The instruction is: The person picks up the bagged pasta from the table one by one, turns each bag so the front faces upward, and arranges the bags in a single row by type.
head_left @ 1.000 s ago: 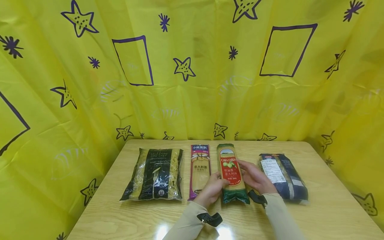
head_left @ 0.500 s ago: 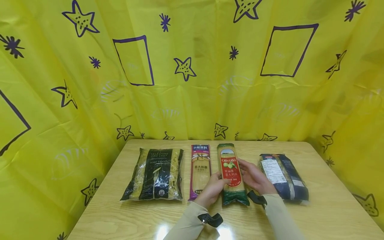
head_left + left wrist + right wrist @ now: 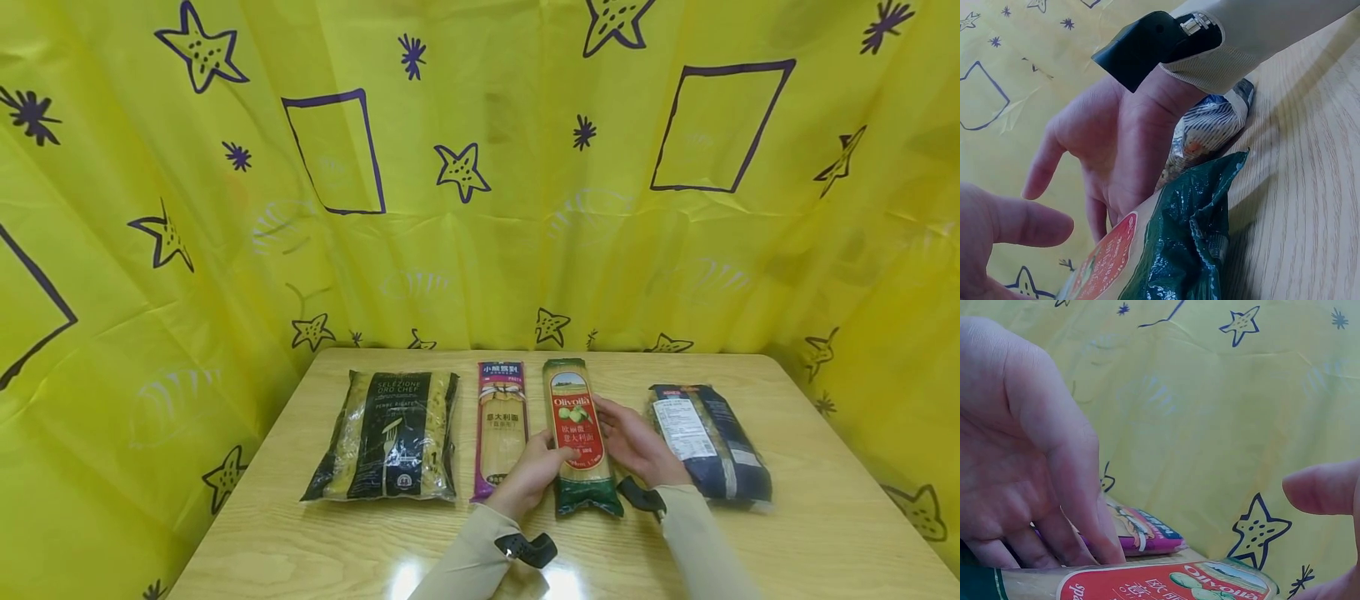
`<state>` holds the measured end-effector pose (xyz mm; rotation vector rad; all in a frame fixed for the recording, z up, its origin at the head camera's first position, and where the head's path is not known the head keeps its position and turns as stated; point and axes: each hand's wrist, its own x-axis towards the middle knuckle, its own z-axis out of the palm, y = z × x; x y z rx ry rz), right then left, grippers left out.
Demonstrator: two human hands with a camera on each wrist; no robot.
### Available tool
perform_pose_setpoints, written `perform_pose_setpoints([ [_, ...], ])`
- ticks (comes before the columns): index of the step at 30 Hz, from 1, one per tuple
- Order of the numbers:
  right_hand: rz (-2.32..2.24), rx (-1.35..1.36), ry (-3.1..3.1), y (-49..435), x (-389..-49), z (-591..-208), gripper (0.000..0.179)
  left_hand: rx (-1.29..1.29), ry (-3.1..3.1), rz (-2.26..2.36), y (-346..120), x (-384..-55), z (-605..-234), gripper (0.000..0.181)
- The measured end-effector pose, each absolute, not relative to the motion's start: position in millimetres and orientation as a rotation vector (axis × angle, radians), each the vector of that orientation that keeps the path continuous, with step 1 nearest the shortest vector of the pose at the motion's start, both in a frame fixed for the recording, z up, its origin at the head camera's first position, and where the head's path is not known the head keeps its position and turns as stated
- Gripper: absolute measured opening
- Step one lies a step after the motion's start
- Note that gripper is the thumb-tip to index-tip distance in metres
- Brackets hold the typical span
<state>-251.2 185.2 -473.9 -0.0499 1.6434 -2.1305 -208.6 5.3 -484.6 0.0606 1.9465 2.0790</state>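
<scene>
A spaghetti pack point(image 3: 587, 493) with a red label and green end lies lengthwise between my two hands. My left hand point(image 3: 534, 467) holds its left edge, fingers at the side and thumb over the label. On the opposite edge, my right hand point(image 3: 637, 442) holds the pack with its fingers passing behind the side. In the left wrist view, the right hand's thumb point(image 3: 1041, 178) stands apart from the pack, and the fingertips are hidden. The pack's green end point(image 3: 1179, 250) shows close to the tabletop there. Whether its underside touches the table is unclear.
A purple pasta pack point(image 3: 500, 417) lies just left of the left hand. Further left is a large penne bag point(image 3: 397, 433). A dark blue bag point(image 3: 712, 446) lies right of the right hand. A yellow curtain point(image 3: 480, 250) hangs behind the wooden table point(image 3: 825, 500).
The near end of the spaghetti pack has shifted slightly toward me, and its label looks a little longer. Both hands stay almost in place; the other packs have not moved.
</scene>
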Motion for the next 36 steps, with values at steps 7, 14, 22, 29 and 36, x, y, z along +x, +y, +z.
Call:
perform_pose_setpoints([
  [7, -2.136, -0.039, 1.651, 184, -251, -475, 0.072, 0.062, 1.944, 2.071, 5, -207, -484, 0.046],
  [14, -2.171, 0.011, 1.622, 184, -250, -475, 0.07, 0.054, 1.942, 2.062, 4, -207, -486, 0.045],
  [22, -2.193, 0.062, 1.642, 184, -250, -473, 0.067, 0.071, 1.919, 2.057, 3, -206, -483, 0.046],
  [29, -2.257, 0.093, 1.613, 185, -252, -472, 0.064, 0.07, 1.924, 2.044, 3, -205, -479, 0.047],
  [36, -2.28, 0.11, 1.594, 185, -250, -470, 0.066, 0.078, 1.997, 2.045, 3, -205, -474, 0.049],
])
